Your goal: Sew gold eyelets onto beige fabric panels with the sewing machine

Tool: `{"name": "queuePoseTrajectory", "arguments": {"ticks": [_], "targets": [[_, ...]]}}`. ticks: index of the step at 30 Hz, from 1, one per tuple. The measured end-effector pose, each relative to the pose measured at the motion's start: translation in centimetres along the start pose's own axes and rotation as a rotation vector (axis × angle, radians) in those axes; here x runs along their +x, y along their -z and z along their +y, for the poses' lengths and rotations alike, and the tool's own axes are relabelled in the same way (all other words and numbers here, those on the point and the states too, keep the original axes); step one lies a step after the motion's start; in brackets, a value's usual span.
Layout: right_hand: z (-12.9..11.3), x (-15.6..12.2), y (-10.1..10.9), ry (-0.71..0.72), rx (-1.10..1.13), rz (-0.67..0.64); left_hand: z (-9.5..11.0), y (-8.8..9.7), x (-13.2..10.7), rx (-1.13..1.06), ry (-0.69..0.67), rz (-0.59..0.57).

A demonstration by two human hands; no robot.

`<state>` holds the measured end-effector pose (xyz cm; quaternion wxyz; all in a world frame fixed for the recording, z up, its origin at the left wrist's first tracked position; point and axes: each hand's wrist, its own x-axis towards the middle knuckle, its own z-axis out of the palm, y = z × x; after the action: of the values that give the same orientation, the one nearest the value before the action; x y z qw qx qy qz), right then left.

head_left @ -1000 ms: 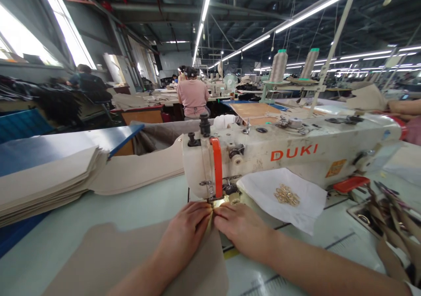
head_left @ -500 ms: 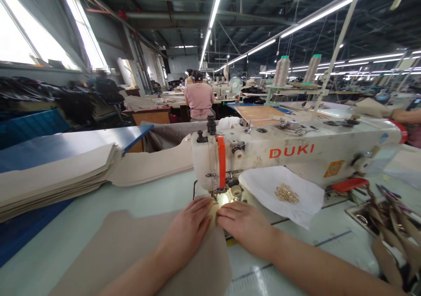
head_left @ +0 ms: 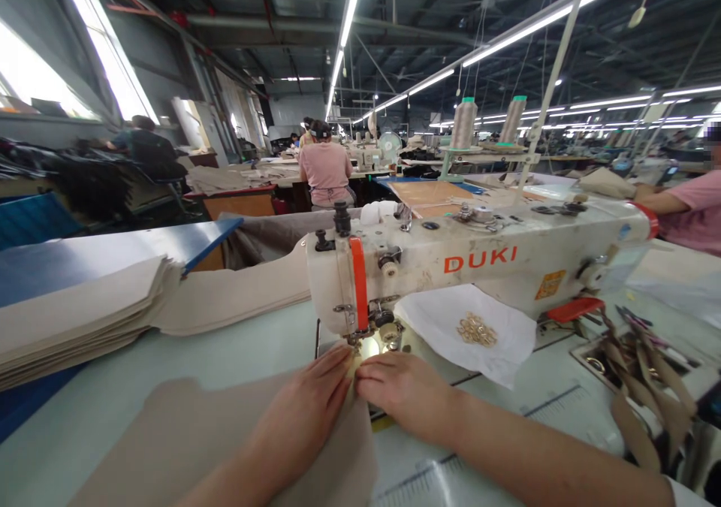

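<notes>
"Where's the beige fabric panel (head_left: 169,420)?"

"Flat on the pale green tabletop (head_left: 242,345), spread from the bottom left of the frame to the lower centre. Its far end runs up to the head of the sewing machine (head_left: 532,240), the one lettered DUKI in red."

"And the person's hands?"

"The left hand (head_left: 304,402) lies over the panel at the lower centre, fingers close together and pointing at the stitching spot. The right hand (head_left: 408,390) comes in from the lower right, its fingers by the panel's edge. They're near each other, right by the bright patch of light (head_left: 370,348). I can't tell whether either one pinches the fabric."

"What's around them?"

"Right of centre, a white sheet (head_left: 420,315) bearing a small heap of gold-coloured rings (head_left: 478,330). At the middle left, a stack of cut panels (head_left: 73,312). Brown straps (head_left: 634,428) trail at the lower right, and two thread cones (head_left: 465,125) stand at the upper right."

"Anybody else?"

"A person in a pink top (head_left: 325,165), back turned, above centre, and another person (head_left: 692,210) at the right edge."
</notes>
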<state>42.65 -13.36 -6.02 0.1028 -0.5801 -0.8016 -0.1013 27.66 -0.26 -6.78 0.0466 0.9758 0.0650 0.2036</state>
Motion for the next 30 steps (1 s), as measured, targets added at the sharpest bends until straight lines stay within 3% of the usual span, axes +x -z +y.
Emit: {"name": "queuePoseTrajectory", "arguments": {"ticks": [15, 30], "targets": [[0.4, 0.4, 0.1, -0.014, 0.004, -0.009, -0.6, -0.4, 0.6, -0.046, 0.059, 0.019], [0.3, 0.3, 0.0, -0.039, 0.072, -0.019, 0.6, 0.6, 0.9, -0.105, 0.117, 0.005]]}}
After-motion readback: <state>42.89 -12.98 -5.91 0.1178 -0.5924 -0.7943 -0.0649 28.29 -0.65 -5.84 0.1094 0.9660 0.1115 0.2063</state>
